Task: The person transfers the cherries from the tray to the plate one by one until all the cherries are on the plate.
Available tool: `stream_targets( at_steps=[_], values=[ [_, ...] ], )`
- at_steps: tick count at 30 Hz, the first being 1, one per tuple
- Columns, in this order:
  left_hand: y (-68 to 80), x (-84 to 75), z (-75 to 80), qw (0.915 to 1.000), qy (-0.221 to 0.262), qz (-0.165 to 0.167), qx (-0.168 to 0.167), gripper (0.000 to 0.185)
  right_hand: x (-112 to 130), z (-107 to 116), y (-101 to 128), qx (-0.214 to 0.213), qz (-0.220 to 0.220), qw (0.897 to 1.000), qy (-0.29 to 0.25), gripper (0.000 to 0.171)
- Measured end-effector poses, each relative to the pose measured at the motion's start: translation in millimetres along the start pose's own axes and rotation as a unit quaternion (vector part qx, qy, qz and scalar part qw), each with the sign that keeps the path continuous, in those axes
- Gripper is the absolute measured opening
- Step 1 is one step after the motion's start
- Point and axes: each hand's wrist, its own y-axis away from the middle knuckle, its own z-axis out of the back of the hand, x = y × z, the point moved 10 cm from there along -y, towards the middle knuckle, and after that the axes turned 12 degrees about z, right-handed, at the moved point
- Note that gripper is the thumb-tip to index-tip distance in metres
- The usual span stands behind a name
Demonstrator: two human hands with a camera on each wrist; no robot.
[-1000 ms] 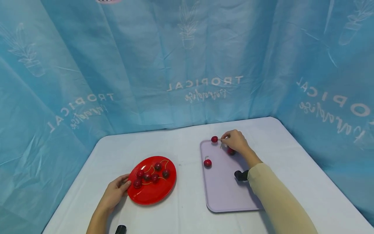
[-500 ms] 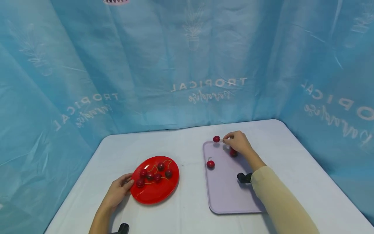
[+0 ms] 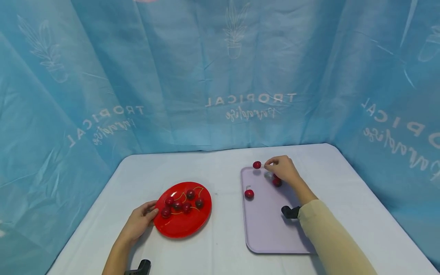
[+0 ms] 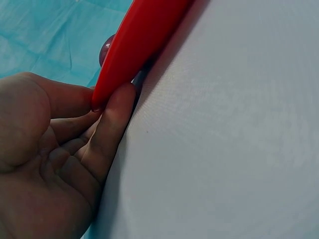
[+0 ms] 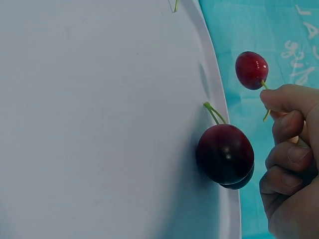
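The right hand [image 3: 282, 168] pinches a cherry [image 3: 256, 165] by its stem [image 5: 266, 116], raised over the far end of a lilac tray [image 3: 264, 231]. The left hand [image 3: 137, 222] pinches the edge of a red plate [image 3: 182, 229] bearing six cherries [image 3: 186, 207].

By clock from the head view's centre, we record: at 7, a plain red plate [image 3: 180, 229], its cherries [image 3: 186, 207] ranging from red to near-black; at 5, a plain lilac tray [image 3: 262, 233]; at 4, a red held cherry [image 5: 251, 70] with green stem [image 5: 263, 83], and a plain pale-yellow sleeve [image 3: 331, 235]. We find the tablecloth [image 3: 223, 229] white and the wrist fittings [image 3: 290, 212] black. We note the blue curtain [image 3: 172, 68] patterned with white potted plants [image 3: 235, 42] at 10, 12 and 2, and mirrored white lettering [image 3: 252, 98] near 9, 1 and 3.
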Motion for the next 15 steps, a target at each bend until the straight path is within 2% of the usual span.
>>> stream_targets(
  at_steps=[10, 15],
  values=[
    [-0.7, 4.0, 2.1, 0.9999, 0.004, 0.010, 0.000, 0.046, 2.8, -3.9, 0.4, 0.007, 0.008, 1.000, -0.006, 0.023],
    [-2.8, 3.1, 3.3, 1.0000, -0.002, 0.003, 0.004, 0.047, 2.5, -4.4, 2.7, 0.006, 0.003, 1.000, -0.005, 0.022]
  ],
)
